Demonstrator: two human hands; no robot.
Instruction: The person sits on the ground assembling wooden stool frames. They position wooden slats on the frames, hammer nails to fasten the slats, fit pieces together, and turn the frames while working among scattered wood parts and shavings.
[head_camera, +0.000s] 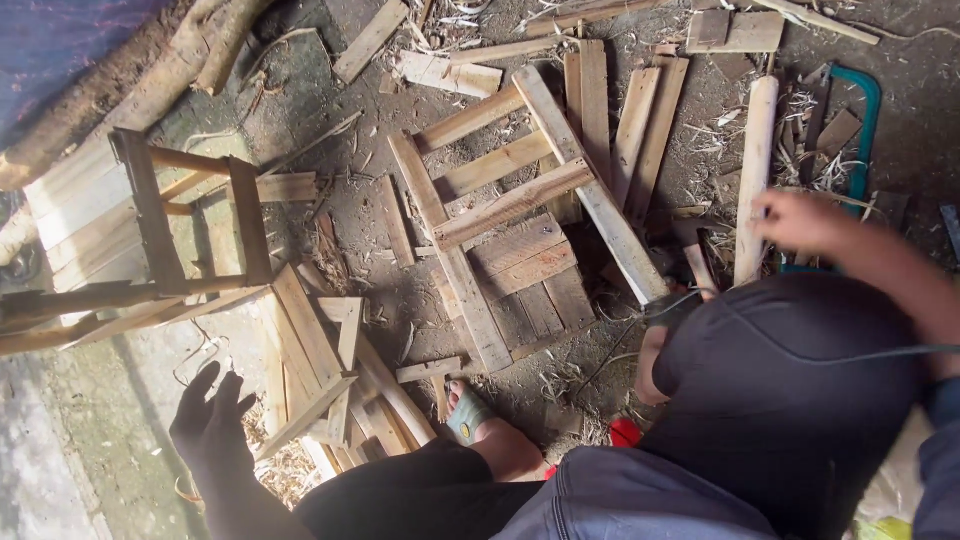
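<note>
Hands spread: right hand (800, 222) beside wooden post (753, 175), left hand (210, 425) open.

Pale round wooden post (755, 175): lies nearly upright on the dirt floor (400, 300) among shavings; right hand (800, 222) rests against its lower part.

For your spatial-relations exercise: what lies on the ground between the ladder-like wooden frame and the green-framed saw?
In the head view, between the wooden frame and the green-framed saw lie loose planks and a pale round post, among shavings.

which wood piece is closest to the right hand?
The round pale pole, upright in frame, just left of the right hand; the others are flat slats.
</note>
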